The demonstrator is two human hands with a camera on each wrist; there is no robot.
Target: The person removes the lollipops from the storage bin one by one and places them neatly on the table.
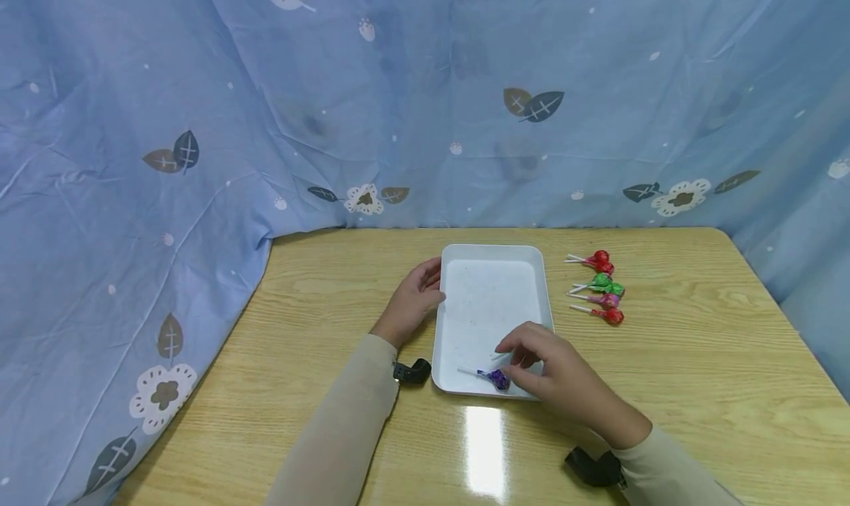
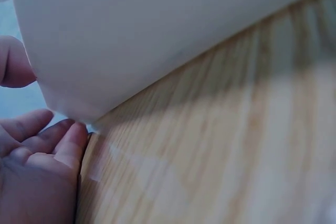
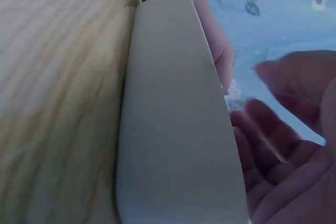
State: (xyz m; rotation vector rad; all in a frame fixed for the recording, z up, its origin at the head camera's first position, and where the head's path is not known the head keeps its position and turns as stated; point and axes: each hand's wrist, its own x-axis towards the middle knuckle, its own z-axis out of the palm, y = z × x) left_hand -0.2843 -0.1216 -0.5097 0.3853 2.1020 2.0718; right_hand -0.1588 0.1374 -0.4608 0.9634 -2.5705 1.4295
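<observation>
A white rectangular tray lies on the wooden table. My left hand holds its left side, thumb at the rim and fingers along the outside wall. Over the tray's near right corner hovers my right hand, its fingers loosely bent. Thumb and fingers stand apart with nothing between them in the right wrist view. Just left of the right thumb, a purple-wrapped lollipop lies in the tray, stick pointing left. Another white stick shows behind it, its other end hidden by the right hand.
Right of the tray, several lollipops lie in a loose column: red ones at the back, green ones, a pink one and a red one nearest. A blue patterned curtain hangs behind the table and along its sides.
</observation>
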